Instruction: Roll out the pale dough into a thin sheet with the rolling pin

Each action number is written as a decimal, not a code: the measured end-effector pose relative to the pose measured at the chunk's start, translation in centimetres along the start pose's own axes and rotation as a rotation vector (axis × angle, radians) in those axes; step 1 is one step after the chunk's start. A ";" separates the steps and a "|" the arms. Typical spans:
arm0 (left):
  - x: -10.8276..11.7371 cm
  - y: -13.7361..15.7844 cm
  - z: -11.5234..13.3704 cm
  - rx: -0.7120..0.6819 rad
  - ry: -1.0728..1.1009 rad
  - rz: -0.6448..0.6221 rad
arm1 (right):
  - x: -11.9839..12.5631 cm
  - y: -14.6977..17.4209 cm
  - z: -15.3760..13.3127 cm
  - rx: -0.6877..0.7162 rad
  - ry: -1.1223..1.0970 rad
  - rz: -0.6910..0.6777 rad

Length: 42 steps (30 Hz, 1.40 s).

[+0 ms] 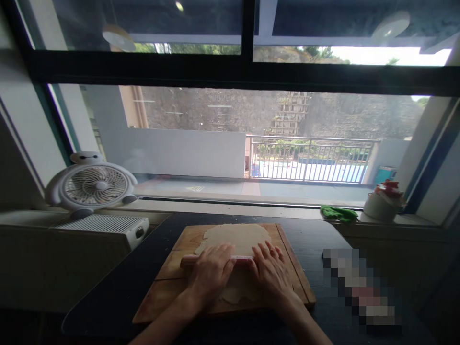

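A rolling pin (242,259) lies crosswise on a thin, pale sheet of dough (237,237) with an uneven edge. The dough is spread on a wooden cutting board (167,287), showing both beyond the pin and on the near side of it. My left hand (210,270) is over the pin's left part, and the pin's rounded left end sticks out past it. Over the right part rests my right hand (272,270), fingers pointing forward across the pin, which hides that end. Between the two hands a short stretch of the pin shows, with reddish marking.
The board sits on a dark table (108,297). A pixelated long item (362,287) lies at the right. On the windowsill are a green cloth (339,213) and a pale pot-like container (383,206). A white fan (99,184) stands left, above a slatted white unit (104,225).
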<state>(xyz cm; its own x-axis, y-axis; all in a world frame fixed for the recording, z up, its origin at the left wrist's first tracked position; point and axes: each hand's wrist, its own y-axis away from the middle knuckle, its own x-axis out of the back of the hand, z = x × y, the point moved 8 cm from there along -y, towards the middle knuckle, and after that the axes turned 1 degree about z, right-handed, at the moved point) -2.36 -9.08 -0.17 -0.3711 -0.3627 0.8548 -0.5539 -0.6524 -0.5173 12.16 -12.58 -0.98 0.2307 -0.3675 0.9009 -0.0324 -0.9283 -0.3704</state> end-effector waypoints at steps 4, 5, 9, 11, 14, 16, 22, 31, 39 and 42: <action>-0.4 -1.8 -0.7 0.012 -0.033 -0.022 | 0.0 -2.0 0.4 -0.007 0.020 -0.003; -0.9 -3.1 -1.4 0.041 -0.044 -0.036 | -0.1 -3.3 0.7 -0.021 0.024 -0.006; -3.6 -8.9 -5.1 0.231 -0.027 -0.147 | -0.9 -9.2 2.4 -0.078 0.040 -0.033; -4.5 -10.8 -6.5 0.288 -0.016 -0.181 | -1.3 -11.4 3.1 -0.090 0.044 -0.050; -4.6 -11.4 -6.7 0.271 -0.006 -0.181 | -1.5 -12.0 3.3 -0.077 0.040 -0.068; -4.1 -10.0 -5.7 0.232 0.004 -0.174 | -1.3 -10.6 2.8 -0.049 0.030 -0.061; -0.1 -1.2 -1.0 0.019 -0.026 -0.011 | 0.0 -2.1 0.3 0.027 -0.002 -0.004; 3.7 4.1 -5.0 -0.012 -0.110 0.039 | -2.0 -7.9 -0.8 0.069 -0.080 -0.045; 3.9 3.3 -6.7 0.147 -0.068 0.095 | -5.2 -17.1 -4.4 0.154 -0.103 -0.126; 4.0 4.7 -5.6 0.122 -0.072 0.162 | -4.1 -13.8 -4.0 0.233 -0.113 -0.154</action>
<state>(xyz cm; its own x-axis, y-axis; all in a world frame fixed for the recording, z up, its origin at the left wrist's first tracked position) -10.65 -9.83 0.59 -0.3914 -0.5127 0.7642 -0.3957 -0.6560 -0.6428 7.81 1.52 1.36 0.3233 -0.2025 0.9244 0.2324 -0.9299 -0.2850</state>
